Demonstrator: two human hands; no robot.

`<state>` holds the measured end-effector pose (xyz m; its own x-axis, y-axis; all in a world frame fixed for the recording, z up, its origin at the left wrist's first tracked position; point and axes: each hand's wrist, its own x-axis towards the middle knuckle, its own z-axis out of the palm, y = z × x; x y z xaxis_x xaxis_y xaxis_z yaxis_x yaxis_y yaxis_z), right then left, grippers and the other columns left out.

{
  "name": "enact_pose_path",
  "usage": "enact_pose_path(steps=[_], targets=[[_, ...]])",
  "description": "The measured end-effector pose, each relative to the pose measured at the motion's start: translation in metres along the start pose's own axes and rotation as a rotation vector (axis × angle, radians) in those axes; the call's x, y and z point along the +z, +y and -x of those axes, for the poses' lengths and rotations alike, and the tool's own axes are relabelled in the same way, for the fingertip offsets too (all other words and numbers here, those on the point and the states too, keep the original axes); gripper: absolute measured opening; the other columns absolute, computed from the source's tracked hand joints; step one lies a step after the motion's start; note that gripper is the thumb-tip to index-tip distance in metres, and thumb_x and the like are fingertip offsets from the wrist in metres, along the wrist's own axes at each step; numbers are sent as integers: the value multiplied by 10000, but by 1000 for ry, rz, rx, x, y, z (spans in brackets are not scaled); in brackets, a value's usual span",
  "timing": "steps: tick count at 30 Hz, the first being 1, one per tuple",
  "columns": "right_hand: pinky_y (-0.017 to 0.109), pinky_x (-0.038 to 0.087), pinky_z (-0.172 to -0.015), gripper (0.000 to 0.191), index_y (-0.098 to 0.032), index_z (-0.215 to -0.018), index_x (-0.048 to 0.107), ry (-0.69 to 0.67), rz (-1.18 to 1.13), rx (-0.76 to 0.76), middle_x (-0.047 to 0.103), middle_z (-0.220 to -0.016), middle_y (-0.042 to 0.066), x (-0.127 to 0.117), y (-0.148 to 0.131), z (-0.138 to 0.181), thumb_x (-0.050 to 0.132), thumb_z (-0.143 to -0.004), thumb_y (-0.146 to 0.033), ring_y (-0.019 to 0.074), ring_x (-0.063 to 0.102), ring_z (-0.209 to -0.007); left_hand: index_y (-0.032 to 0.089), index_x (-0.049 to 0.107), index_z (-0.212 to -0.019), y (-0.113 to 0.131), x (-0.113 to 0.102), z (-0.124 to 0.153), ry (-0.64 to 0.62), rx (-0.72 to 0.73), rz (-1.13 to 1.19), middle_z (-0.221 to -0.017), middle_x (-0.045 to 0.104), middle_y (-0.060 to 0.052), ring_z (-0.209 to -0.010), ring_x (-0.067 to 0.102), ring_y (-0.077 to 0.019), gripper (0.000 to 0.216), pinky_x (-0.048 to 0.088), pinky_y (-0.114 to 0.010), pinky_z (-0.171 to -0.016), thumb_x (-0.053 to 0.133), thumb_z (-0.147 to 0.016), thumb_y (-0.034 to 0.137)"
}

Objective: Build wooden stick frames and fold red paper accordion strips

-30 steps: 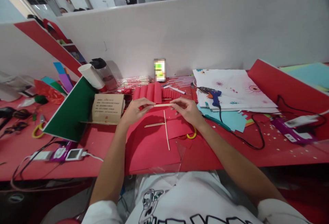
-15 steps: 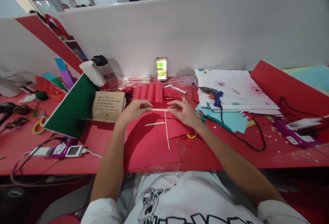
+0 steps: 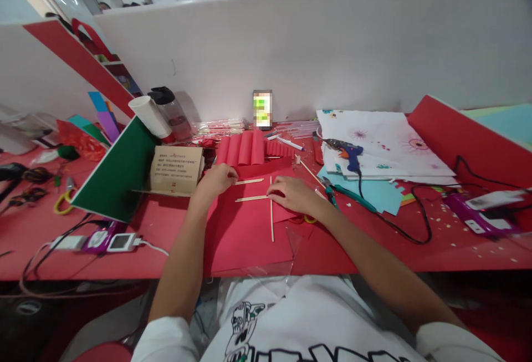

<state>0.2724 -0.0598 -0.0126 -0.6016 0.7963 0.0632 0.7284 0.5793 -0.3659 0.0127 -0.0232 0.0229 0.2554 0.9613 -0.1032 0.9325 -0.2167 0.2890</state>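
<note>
Red covering lines the tabletop (image 3: 457, 254), and nearest me on it lies a red paper sheet (image 3: 245, 240). On the sheet a long thin stick (image 3: 272, 223) points away from me, with the lower short stick (image 3: 251, 199) reaching toward it from the left. My right hand (image 3: 293, 194) is loosely curled, fingertips at the long stick's upper part; I can't tell whether they grip it. Just beyond, the upper short stick (image 3: 251, 182), which spanned both hands a moment ago, now reaches only my left hand (image 3: 218, 181), its fingers nearly closed at one end, the pinch unclear. I judge that stick is being placed, no longer carried. Farther off stand red paper rolls (image 3: 245, 148), a phone (image 3: 262, 110) and the pale partition (image 3: 353, 46).
</note>
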Motion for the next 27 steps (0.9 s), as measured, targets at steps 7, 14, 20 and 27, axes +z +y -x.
enact_pose_path(steps=[7,14,20,27], targets=[[273,291,-654,102,-194,-973,643,-14,63,124,694,-954,55,-1,-12,0,551,-930,-181,172,591,-825,248,734,-1028,7,10,-4,-38,101,-212,-1084,753,-57,-1000,694,-250,183,495,-302,-824,651,-879,315],[276,251,-615,136,-188,-1029,586,-40,45,185,695,-910,46,-7,-22,4,544,-900,-173,173,587,-795,233,706,-1005,13,22,-8,29,121,-285,-1088,737,-81,-979,696,-258,177,489,-317,-789,549,-925,252],[272,262,-627,141,-195,-1029,578,-39,18,160,692,-903,41,-3,-14,1,529,-898,-175,169,578,-779,225,690,-1010,16,20,-8,7,103,-304,-1129,719,-93,-989,690,-252,173,486,-309,-786,543,-941,285],[280,276,-630,120,-194,-1032,585,-18,28,167,708,-908,48,-3,-17,3,540,-920,-190,182,608,-802,181,673,-1029,18,22,-7,4,112,-297,-1145,697,-140,-1028,680,-278,200,483,-330,-818,531,-960,303]])
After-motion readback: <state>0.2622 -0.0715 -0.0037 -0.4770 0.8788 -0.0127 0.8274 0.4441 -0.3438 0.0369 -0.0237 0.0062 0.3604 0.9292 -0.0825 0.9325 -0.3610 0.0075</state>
